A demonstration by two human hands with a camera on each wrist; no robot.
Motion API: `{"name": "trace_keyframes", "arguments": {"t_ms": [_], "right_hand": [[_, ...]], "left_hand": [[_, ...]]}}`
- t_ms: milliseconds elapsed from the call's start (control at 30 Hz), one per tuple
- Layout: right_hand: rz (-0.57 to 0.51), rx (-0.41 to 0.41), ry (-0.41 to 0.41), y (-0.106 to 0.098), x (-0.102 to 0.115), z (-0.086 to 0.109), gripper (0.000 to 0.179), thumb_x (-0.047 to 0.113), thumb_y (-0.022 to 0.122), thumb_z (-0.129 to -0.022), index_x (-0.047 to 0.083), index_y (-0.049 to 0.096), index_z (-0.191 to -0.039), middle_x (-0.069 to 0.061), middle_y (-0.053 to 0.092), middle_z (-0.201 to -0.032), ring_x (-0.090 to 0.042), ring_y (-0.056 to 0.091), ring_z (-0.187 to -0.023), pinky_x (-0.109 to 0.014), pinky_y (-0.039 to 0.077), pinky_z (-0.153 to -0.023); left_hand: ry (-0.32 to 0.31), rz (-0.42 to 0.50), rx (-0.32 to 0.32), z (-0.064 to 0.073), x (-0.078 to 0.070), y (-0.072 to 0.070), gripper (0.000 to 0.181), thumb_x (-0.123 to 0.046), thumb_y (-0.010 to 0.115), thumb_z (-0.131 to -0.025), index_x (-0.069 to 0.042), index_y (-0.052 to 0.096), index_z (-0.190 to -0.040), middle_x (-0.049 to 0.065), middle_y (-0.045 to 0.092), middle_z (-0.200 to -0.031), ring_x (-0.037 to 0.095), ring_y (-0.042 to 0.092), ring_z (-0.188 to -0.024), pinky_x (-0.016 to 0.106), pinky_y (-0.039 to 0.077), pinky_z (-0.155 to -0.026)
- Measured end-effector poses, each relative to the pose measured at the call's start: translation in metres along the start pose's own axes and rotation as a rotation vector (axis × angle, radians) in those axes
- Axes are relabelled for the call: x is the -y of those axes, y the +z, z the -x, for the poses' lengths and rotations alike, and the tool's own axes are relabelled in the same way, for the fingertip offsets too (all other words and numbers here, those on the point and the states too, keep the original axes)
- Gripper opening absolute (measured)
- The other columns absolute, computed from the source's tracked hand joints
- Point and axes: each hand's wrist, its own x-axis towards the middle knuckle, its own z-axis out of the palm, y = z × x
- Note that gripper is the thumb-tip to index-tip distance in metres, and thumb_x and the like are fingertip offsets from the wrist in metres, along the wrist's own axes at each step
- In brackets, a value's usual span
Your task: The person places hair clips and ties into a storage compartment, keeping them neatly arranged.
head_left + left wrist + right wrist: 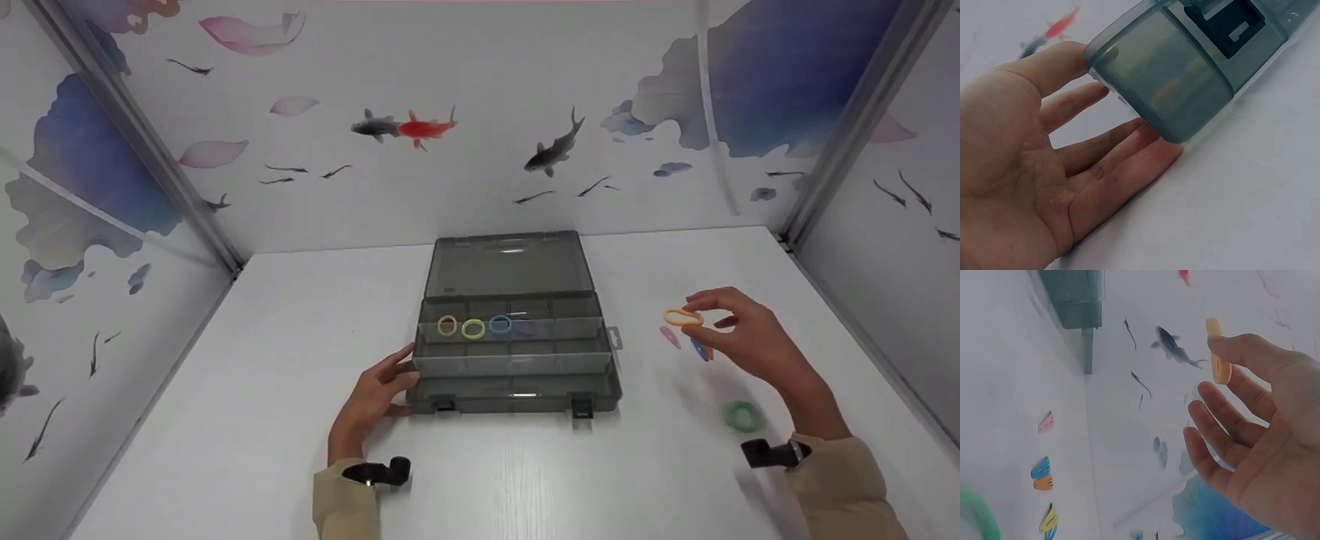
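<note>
A grey see-through compartment box [517, 386] lies open, its lid [510, 266] folded back. My left hand [371, 401] touches the box's left side, thumb and fingers extended against its corner in the left wrist view. To the right of the box, my right hand [750, 337] pinches a yellow-orange hair tie [1222, 374] between thumb and index finger, above the table; the other fingers are loosely bent. A tan hair tie [439, 325], a yellow hair tie [463, 329] and a blue hair tie [491, 325] stand side by side in the back row of compartments.
Beneath the right hand lie a pink hair clip [670, 337], a blue hair clip [1041, 468], an orange hair clip [1044, 482] and a yellow hair clip [1049, 519]. A green hair tie [729, 416] lies nearer the front. Printed walls [480, 67] enclose the white table.
</note>
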Motion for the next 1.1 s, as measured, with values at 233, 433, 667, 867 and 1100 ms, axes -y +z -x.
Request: {"name": "trace_keyframes", "arguments": {"t_ms": [233,433,667,867,1100], "right_hand": [[-0.012,-0.036,0.024,0.011,0.015,-0.013,0.034,0.026,0.072,-0.094,0.009,0.066,-0.121,-0.011,0.061,-0.129,-0.002,0.053,-0.112,-0.008,0.041,-0.083],[-0.033,-0.063,0.001,0.027,0.030,-0.029,0.032,0.023,0.073,-0.093,0.007,0.066,-0.120,-0.012,0.062,-0.126,-0.025,0.057,-0.114,-0.014,0.042,-0.084],[-0.062,-0.026,-0.042,0.053,0.044,-0.052,0.026,0.014,0.075,-0.090,0.006,0.068,-0.114,-0.013,0.063,-0.120,-0.027,0.059,-0.111,-0.042,0.050,-0.088],[-0.089,0.063,-0.048,0.069,0.054,-0.069,0.026,0.019,0.074,-0.091,0.007,0.069,-0.114,-0.013,0.061,-0.120,-0.032,0.058,-0.114,-0.050,0.049,-0.092],[-0.148,0.182,-0.031,0.085,0.060,-0.085,0.029,0.022,0.073,-0.093,0.006,0.068,-0.117,-0.016,0.058,-0.125,-0.035,0.056,-0.119,-0.051,0.049,-0.096]], "left_hand": [[0.010,-0.008,-0.001,-0.003,-0.001,0.001,0.059,-0.026,0.068,-0.096,-0.028,0.047,-0.151,0.016,0.049,-0.152,0.036,0.052,-0.135,0.046,0.059,-0.084],[0.004,0.003,-0.002,-0.002,0.000,0.000,0.060,-0.025,0.069,-0.096,-0.027,0.046,-0.151,0.017,0.050,-0.151,0.036,0.052,-0.135,0.049,0.058,-0.085],[0.013,0.003,0.003,0.000,0.000,-0.001,0.060,-0.028,0.069,-0.095,-0.027,0.047,-0.151,0.016,0.050,-0.150,0.035,0.053,-0.134,0.047,0.059,-0.085],[0.014,0.002,0.003,0.000,0.000,-0.001,0.059,-0.027,0.069,-0.096,-0.026,0.047,-0.151,0.017,0.050,-0.151,0.035,0.052,-0.134,0.047,0.059,-0.084],[0.017,-0.003,0.010,0.000,-0.001,-0.001,0.059,-0.024,0.067,-0.097,-0.024,0.045,-0.152,0.019,0.049,-0.151,0.038,0.050,-0.136,0.047,0.059,-0.083]]}}
